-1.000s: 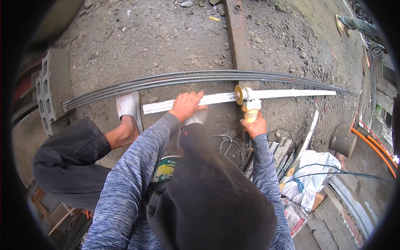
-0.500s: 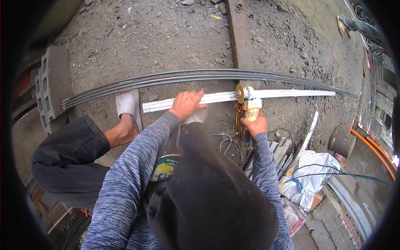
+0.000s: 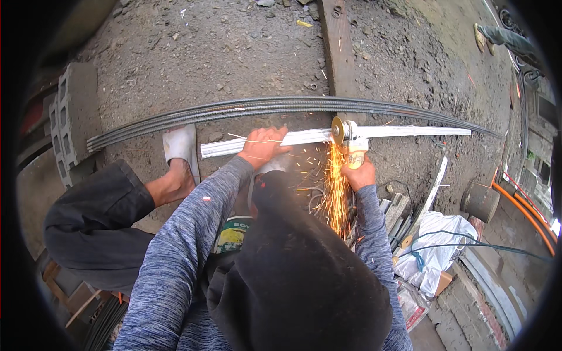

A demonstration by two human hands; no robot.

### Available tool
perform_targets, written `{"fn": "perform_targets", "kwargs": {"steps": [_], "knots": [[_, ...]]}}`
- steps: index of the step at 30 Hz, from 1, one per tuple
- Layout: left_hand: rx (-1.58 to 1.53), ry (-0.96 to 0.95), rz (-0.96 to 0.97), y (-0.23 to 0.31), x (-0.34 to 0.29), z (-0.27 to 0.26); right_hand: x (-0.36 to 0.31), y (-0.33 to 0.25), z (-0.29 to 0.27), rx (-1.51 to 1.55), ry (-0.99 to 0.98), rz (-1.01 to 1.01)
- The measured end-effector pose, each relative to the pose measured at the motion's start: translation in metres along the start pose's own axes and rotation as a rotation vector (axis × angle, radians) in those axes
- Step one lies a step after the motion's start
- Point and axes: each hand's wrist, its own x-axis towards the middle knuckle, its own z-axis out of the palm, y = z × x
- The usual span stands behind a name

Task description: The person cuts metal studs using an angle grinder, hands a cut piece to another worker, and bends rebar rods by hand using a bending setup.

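White metal bar (image 3: 310,137), one: between person and rebar bundle (image 3: 269,106), long axis left to right. Grinder (image 3: 355,146): disc (image 3: 337,130) set across that axis, sparks (image 3: 335,190) streaming toward the person. Right hand (image 3: 359,174): nearer the disc, closed around the grinder body. Left hand (image 3: 262,146): left of the disc, fingers bent over the bar, holding it.
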Motion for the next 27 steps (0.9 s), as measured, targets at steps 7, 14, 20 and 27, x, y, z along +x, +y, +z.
{"fn": "perform_targets", "kwargs": {"steps": [7,14,20,27], "knots": [[-0.001,0.053,0.039,0.004,0.005,-0.009,0.007,0.006,0.002,-0.037,0.015,0.023],[-0.017,-0.096,-0.04,-0.001,0.0,-0.005,0.003,-0.014,-0.001,-0.038,-0.004,0.026],[-0.054,-0.055,0.009,-0.005,0.001,0.0,0.006,0.002,0.007,0.014,0.003,0.017],[-0.085,-0.207,-0.064,0.002,0.007,-0.011,0.008,0.019,0.008,0.029,0.016,0.028]]}}
